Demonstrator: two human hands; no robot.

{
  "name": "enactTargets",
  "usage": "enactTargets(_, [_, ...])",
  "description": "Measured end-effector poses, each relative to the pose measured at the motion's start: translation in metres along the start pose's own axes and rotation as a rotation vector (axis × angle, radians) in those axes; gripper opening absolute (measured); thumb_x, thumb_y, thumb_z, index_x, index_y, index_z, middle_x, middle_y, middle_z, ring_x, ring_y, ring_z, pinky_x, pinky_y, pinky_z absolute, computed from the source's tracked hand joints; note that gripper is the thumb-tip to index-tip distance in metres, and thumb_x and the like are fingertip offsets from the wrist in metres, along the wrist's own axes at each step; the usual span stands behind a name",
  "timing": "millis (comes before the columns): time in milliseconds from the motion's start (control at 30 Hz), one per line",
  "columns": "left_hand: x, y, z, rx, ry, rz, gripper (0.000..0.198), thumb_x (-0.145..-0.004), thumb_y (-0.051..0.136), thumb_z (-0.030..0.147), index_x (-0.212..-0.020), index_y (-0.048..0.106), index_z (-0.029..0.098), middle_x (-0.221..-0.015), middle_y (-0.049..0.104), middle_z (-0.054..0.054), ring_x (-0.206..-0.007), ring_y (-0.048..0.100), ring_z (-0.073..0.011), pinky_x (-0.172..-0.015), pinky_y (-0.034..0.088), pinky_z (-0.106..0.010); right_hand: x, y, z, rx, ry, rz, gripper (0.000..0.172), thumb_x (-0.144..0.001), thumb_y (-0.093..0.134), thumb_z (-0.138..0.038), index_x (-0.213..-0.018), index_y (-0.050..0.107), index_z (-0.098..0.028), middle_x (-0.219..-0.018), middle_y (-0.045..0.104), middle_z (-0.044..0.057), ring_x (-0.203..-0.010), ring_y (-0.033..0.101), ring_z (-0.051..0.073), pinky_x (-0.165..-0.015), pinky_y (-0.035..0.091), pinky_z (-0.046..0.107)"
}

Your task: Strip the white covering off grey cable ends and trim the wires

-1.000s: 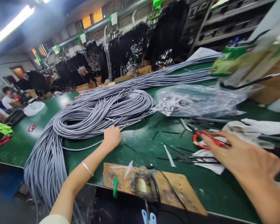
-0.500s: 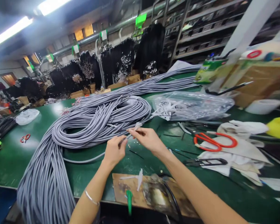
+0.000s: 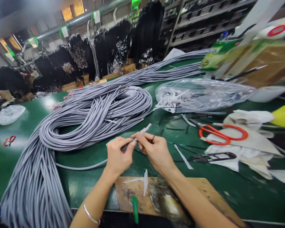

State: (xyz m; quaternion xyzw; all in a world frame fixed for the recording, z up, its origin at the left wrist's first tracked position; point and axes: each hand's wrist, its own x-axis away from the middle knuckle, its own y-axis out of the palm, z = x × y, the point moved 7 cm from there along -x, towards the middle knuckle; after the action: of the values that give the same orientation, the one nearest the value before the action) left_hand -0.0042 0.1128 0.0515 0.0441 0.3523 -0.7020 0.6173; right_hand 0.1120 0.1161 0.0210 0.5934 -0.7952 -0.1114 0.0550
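Two bare hands met fingertip to fingertip over a grey cable, just this side of the big coil.
From where I stood, the right forearm hid part of the wooden board [image 3: 124,199] and its blurred metal block [image 3: 169,202]; both forearms were cut off below. The left hand [image 3: 120,155], knuckles up, was clamped on the grey cable [image 3: 84,168], whose end I couldn't make out among the fingers. The right hand [image 3: 155,150], fingers curled, pinched a white strip [image 3: 146,128] there, above the green worktop [image 3: 90,186]. Beyond lay the coil [image 3: 71,139], its near strands running out of sight.
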Motion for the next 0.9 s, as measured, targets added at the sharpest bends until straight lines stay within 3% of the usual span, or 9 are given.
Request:
enactTargets(133, [-0.001,0.003,-0.001,0.035,-0.088,-0.048,0.021,-0.078,0.055,0.02,-0.088,0.073,0.015,-0.061,0.057,-0.002,-0.051,0.048,-0.0097,-0.047,0.037,-0.021,-0.002,-0.017,-0.001,-0.044,-0.073,0.164,0.047,-0.058,0.065,-0.063,-0.056,0.053,-0.017,-0.041,0.031,-0.009,-0.035,0.022,0.003,-0.034,0.016,0.02])
enactTargets(233, [-0.003,-0.002,-0.006,0.011,-0.156,-0.015,0.023,-0.078,0.054,0.018,-0.09,0.073,0.014,-0.06,0.053,-0.001,-0.05,0.045,-0.0088,-0.046,0.035,-0.02,0.0,-0.026,-0.003,0.156,-0.143,0.232,0.042,-0.069,0.055,-0.061,-0.07,0.052,-0.02,-0.043,0.035,-0.008,-0.035,0.029,0.006,-0.035,0.021,0.021])
enactTargets(300, [-0.004,-0.008,-0.01,0.001,-0.191,0.039,0.024,-0.079,0.052,0.018,-0.091,0.073,0.013,-0.06,0.054,-0.001,-0.052,0.045,-0.009,-0.048,0.035,-0.02,0.004,-0.023,-0.007,0.419,-0.227,0.199,0.034,-0.079,0.045,-0.054,-0.077,0.051,-0.021,-0.044,0.042,-0.007,-0.036,0.038,0.009,-0.038,0.028,0.022])
enactTargets(400, [-0.005,-0.013,-0.015,0.028,-0.219,0.06,0.025,-0.081,0.051,0.02,-0.091,0.072,0.013,-0.06,0.056,-0.002,-0.053,0.045,-0.0098,-0.05,0.036,-0.021,0.014,-0.005,-0.016,0.74,-0.451,0.068,0.028,-0.087,0.037,-0.038,-0.069,0.05,-0.022,-0.049,0.051,-0.003,-0.042,0.048,0.012,-0.043,0.034,0.023])
enactTargets(533, [-0.004,-0.01,-0.015,0.064,-0.226,0.012,0.026,-0.082,0.05,0.022,-0.093,0.072,0.014,-0.062,0.057,-0.002,-0.052,0.044,-0.0089,-0.048,0.034,-0.02,0.029,0.012,-0.029,0.848,-0.723,-0.007,0.027,-0.089,0.039,-0.023,-0.065,0.052,-0.02,-0.058,0.057,0.0,-0.052,0.054,0.012,-0.05,0.038,0.022])
enactTargets(900, [-0.003,-0.005,-0.011,0.072,-0.201,-0.013,0.025,-0.081,0.051,0.022,-0.092,0.072,0.013,-0.061,0.057,-0.002,-0.05,0.044,-0.0082,-0.047,0.035,-0.02,0.034,0.011,-0.032,0.967,-0.814,0.051,0.025,-0.087,0.046,-0.018,-0.065,0.057,-0.016,-0.053,0.054,-0.001,-0.047,0.05,0.009,-0.048,0.036,0.02])
